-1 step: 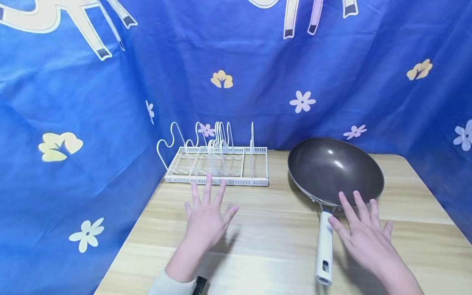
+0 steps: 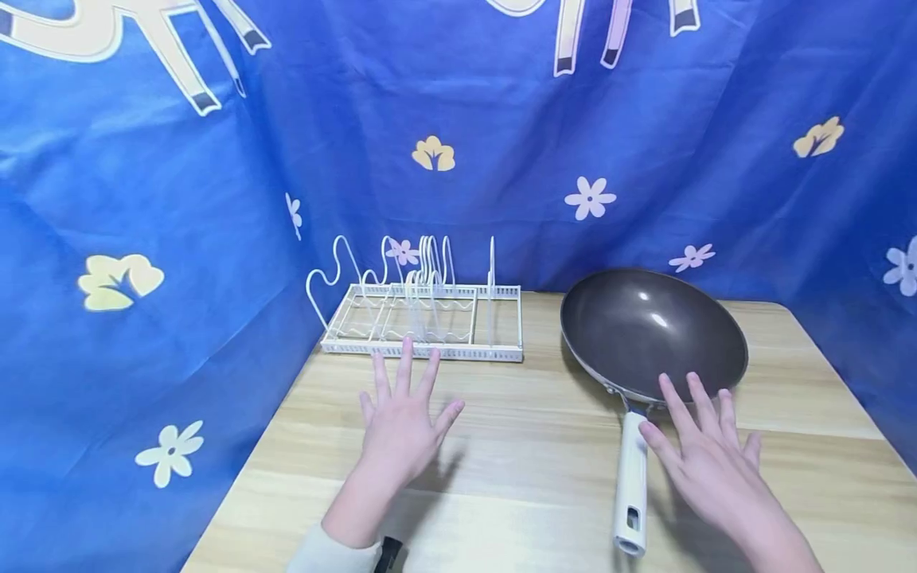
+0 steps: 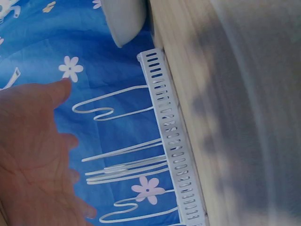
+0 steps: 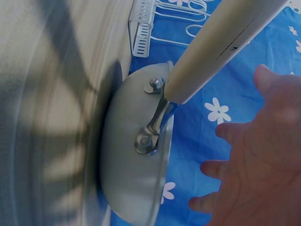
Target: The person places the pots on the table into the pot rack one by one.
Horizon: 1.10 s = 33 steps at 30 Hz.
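Note:
A frying pan (image 2: 645, 326) with a dark inside sits at the right of the table, its white handle (image 2: 631, 477) pointing to the near edge. Over the table beside that handle is my right hand (image 2: 712, 469), fingers straight and spread, holding nothing; its fingertips overlap the pan's rim in the head view. A white wire rack (image 2: 423, 350) with upright looped dividers stands at the back left. My left hand (image 2: 401, 430) hovers in front of it, fingers spread and nothing held. In the right wrist view the pan's pale outside (image 4: 134, 141) and riveted handle joint show.
Blue cloth (image 2: 501, 159) printed with flowers and animal legs hangs behind and along both sides. The wooden table (image 2: 516, 446) carries the rack and pan. A pale sleeve (image 2: 333, 549) and a dark band (image 2: 388, 553) show at the left wrist.

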Each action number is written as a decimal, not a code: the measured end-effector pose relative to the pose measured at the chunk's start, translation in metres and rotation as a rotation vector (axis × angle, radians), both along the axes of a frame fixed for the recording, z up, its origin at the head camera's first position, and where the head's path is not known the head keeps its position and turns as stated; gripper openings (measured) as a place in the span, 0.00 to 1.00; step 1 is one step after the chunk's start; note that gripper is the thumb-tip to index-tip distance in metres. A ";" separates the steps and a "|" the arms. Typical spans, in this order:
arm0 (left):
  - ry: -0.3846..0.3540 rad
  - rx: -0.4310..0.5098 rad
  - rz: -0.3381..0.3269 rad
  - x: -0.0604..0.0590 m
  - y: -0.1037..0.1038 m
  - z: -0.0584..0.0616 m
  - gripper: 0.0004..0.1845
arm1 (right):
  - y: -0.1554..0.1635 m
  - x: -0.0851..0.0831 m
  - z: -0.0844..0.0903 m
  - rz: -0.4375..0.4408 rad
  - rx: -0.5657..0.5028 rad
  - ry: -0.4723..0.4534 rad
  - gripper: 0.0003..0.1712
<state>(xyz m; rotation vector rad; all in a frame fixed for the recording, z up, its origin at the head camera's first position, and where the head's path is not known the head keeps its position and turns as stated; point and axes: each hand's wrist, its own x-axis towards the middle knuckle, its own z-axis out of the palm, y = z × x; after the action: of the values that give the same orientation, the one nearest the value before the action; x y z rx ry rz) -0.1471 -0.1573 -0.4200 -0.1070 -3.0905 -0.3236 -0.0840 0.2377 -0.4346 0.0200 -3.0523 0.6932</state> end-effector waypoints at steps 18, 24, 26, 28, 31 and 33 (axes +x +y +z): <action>0.142 0.261 -0.016 0.017 0.027 -0.015 0.49 | -0.002 0.001 0.002 -0.083 -0.127 0.010 0.57; -0.031 0.677 -0.086 0.027 0.065 -0.013 0.47 | 0.000 -0.005 -0.006 -0.190 -0.324 -0.095 0.58; -0.158 0.864 -0.126 0.032 0.081 -0.014 0.44 | 0.000 -0.009 -0.010 -0.215 -0.460 -0.156 0.58; -0.322 1.053 -0.166 0.037 0.100 -0.017 0.40 | -0.002 -0.014 -0.014 -0.222 -0.599 -0.232 0.56; -0.584 1.264 -0.203 0.046 0.128 -0.024 0.36 | -0.005 -0.020 -0.022 -0.194 -0.762 -0.322 0.52; -0.730 1.356 -0.205 0.050 0.147 -0.030 0.33 | -0.007 -0.024 -0.027 -0.168 -0.864 -0.353 0.50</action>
<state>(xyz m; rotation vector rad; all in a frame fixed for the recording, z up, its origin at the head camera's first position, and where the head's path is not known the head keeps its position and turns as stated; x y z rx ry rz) -0.0971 -0.0107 -0.4496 -0.2854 -2.5558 -2.7435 -0.1081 0.2304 -0.4618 -0.3913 -2.6852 2.0853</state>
